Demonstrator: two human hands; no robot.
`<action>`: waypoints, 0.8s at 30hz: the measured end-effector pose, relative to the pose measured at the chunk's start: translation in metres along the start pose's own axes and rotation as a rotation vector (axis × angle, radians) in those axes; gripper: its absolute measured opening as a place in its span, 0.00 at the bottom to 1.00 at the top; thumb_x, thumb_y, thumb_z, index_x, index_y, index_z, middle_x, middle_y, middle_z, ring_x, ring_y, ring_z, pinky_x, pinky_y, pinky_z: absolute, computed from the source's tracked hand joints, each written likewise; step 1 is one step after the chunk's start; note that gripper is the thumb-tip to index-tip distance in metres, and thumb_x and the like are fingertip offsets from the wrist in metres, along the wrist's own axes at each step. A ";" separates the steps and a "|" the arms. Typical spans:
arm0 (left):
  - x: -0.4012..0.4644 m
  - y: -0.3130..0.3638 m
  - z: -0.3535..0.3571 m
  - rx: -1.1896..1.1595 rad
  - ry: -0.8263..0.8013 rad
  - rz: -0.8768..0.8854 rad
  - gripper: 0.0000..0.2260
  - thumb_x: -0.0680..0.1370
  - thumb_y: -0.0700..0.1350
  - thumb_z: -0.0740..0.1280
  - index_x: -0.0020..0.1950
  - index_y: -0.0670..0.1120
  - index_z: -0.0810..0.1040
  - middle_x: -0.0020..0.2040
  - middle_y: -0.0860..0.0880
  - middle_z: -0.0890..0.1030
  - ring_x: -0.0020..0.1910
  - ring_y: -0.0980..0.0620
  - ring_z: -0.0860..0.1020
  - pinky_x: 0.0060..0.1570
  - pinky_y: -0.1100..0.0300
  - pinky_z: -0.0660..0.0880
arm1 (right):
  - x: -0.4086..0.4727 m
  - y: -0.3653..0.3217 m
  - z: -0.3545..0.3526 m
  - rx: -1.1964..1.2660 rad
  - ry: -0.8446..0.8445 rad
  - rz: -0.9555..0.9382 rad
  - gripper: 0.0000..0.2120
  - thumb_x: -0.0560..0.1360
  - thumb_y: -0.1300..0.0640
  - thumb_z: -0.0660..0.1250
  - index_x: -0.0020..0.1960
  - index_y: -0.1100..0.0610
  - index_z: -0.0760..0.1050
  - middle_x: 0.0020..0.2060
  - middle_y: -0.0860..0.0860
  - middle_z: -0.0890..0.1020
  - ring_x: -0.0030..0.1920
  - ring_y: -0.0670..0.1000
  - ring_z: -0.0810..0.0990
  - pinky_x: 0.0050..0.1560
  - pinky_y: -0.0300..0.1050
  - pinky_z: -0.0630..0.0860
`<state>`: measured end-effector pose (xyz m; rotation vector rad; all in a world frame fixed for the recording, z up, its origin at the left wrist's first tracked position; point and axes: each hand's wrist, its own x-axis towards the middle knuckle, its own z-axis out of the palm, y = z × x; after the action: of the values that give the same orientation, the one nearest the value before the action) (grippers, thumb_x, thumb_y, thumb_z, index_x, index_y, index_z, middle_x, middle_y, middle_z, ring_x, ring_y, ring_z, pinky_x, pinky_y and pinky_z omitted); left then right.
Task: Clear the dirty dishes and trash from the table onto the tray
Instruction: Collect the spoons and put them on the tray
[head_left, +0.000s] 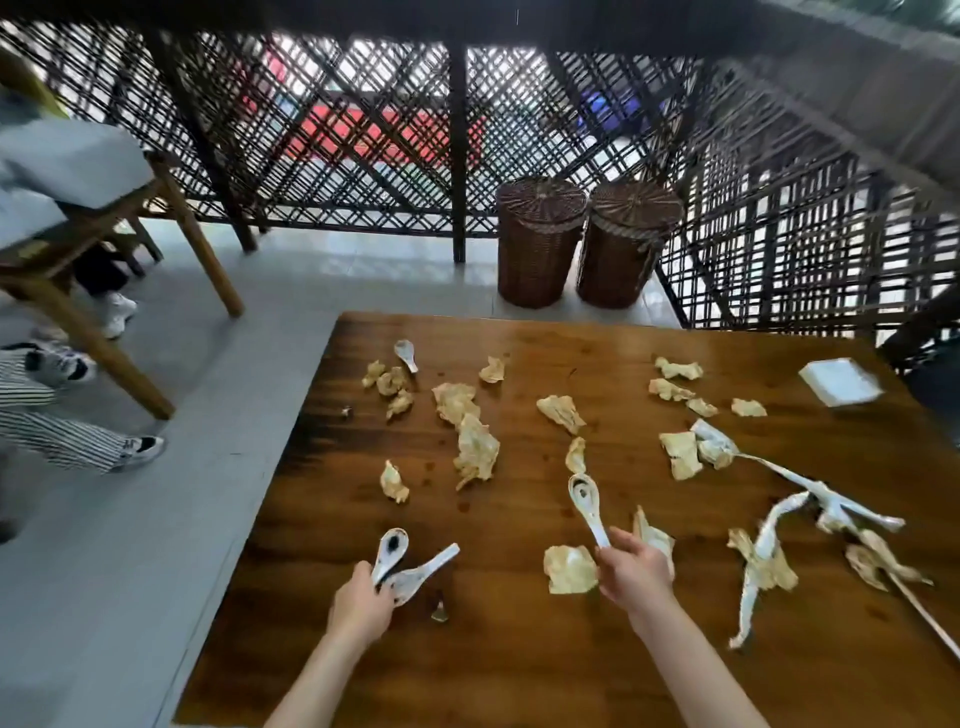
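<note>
Your left hand gripped two soup spoons, right hand pinched a third spoon; you needed to bunch them, bowls level.

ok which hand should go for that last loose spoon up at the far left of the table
Left, probably. The loose spoon lies at the table's far left, on the left hand's side. That hand already holds two spoons, though. The right hand holds one spoon but would have to cross over.
</note>
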<state>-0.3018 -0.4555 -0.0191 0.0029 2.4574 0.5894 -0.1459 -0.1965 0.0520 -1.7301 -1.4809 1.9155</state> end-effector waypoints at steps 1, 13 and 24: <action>0.003 -0.002 -0.002 0.026 -0.018 0.031 0.06 0.79 0.48 0.62 0.52 0.47 0.69 0.51 0.46 0.79 0.49 0.46 0.78 0.49 0.54 0.76 | -0.005 0.002 0.005 0.009 0.008 0.015 0.16 0.75 0.70 0.64 0.62 0.61 0.73 0.37 0.58 0.80 0.33 0.52 0.75 0.32 0.44 0.72; 0.022 0.028 0.008 0.219 -0.104 0.235 0.05 0.75 0.48 0.64 0.45 0.48 0.69 0.50 0.49 0.79 0.49 0.48 0.77 0.46 0.57 0.74 | -0.031 0.019 0.006 0.021 0.156 0.063 0.11 0.75 0.69 0.65 0.56 0.62 0.76 0.36 0.58 0.80 0.32 0.52 0.76 0.33 0.44 0.75; 0.036 0.027 -0.005 0.283 -0.132 0.142 0.05 0.75 0.49 0.65 0.46 0.49 0.71 0.51 0.50 0.78 0.52 0.51 0.78 0.42 0.64 0.72 | -0.026 0.012 0.007 0.022 0.229 0.111 0.08 0.76 0.70 0.63 0.48 0.59 0.75 0.38 0.59 0.80 0.32 0.52 0.77 0.30 0.43 0.75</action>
<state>-0.3380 -0.4283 -0.0244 0.3211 2.4030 0.2853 -0.1375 -0.2240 0.0593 -1.9832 -1.3025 1.7054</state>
